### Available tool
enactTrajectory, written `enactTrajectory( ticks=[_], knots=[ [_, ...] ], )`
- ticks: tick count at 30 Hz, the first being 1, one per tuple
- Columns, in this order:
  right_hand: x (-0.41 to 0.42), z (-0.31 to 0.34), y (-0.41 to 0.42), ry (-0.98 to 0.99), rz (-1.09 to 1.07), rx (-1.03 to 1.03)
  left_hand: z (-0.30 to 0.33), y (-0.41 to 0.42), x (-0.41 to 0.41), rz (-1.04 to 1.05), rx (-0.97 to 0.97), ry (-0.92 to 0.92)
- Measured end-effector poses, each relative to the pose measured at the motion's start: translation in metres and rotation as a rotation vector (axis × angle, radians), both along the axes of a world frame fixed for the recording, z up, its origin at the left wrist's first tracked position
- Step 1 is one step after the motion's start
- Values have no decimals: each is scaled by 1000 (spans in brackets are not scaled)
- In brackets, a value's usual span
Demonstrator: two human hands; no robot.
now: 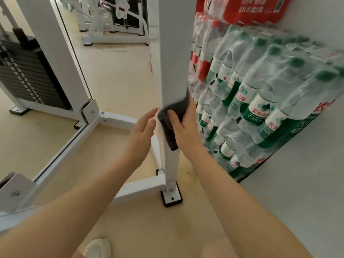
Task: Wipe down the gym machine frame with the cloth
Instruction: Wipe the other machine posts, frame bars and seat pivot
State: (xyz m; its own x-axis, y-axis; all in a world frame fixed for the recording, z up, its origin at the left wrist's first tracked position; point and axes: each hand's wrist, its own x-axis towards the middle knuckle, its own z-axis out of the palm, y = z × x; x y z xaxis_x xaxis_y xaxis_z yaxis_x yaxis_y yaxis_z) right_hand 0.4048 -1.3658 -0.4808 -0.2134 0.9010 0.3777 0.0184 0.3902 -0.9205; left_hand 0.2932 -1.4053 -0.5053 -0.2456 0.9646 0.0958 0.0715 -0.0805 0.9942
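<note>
Nearest, at six o'clock, a white shoe stands on the floor, and both forearms reach up from there toward the white post at the middle. The main risk, as I judge it, sits at three o'clock: shrink-wrapped bottle packs are stacked just beside the post, so a wide stroke on that side could drag the cloth or a knuckle into the wrap and nudge a pack loose. A second hazard lies lower, where the post meets its black foot plate with bolts (a loose cloth tail could snag there on a downward pass). The tail hangs free below the palm, so it may also slip off the post edge if pressure eases. The right hand grips the dark grey cloth, fingers curled round the post's right side and thumb pressing the cloth flat on the near face. The left hand is open, fingers straight and relaxed, holding nothing, close to the post's left edge; contact cannot be told. Farther, at ten o'clock, a weight stack stands in the frame.
</note>
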Motion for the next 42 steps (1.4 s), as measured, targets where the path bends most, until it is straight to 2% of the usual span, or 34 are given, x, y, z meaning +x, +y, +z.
enactTrajectory(
  ticks=[5, 7, 9, 15, 19, 22, 24, 28, 31, 35, 40, 42],
  knots=[
    [16, -108, -18, -194, -12, -337, -34, -6, 16, -132, -105, -45],
    [16, -116, -26, -198, 16, -405, -39, -6, 17, -126, -114, -100],
    [14, -105, -22, -127, 29, -386, -45, -2, 15, -118, -109, -126],
    [12, -50, -3, -12, 39, -97, -53, 5, 14, -59, -103, -100],
    [10, -64, -1, 28, 58, -116, -68, 6, 12, -69, -75, -94],
    [15, -104, -1, 31, 67, -195, -85, 2, 9, -59, -56, -98],
    [19, -142, -1, 12, 68, -270, -99, 1, 7, -95, -75, -25],
    [25, -226, -10, -77, 11, -490, -132, 3, 8, -114, -179, 45],
    [23, -264, -15, -151, -64, -587, -153, 3, 10, -156, -270, 46],
    [26, -246, -12, -81, -46, -573, -165, 3, 15, -184, -285, 0],
    [31, -180, -2, 39, 49, -324, -166, 6, 19, -124, -274, -4],
    [31, -170, 2, 86, 83, -297, -164, 6, 19, -113, -288, -21]
  ],
)
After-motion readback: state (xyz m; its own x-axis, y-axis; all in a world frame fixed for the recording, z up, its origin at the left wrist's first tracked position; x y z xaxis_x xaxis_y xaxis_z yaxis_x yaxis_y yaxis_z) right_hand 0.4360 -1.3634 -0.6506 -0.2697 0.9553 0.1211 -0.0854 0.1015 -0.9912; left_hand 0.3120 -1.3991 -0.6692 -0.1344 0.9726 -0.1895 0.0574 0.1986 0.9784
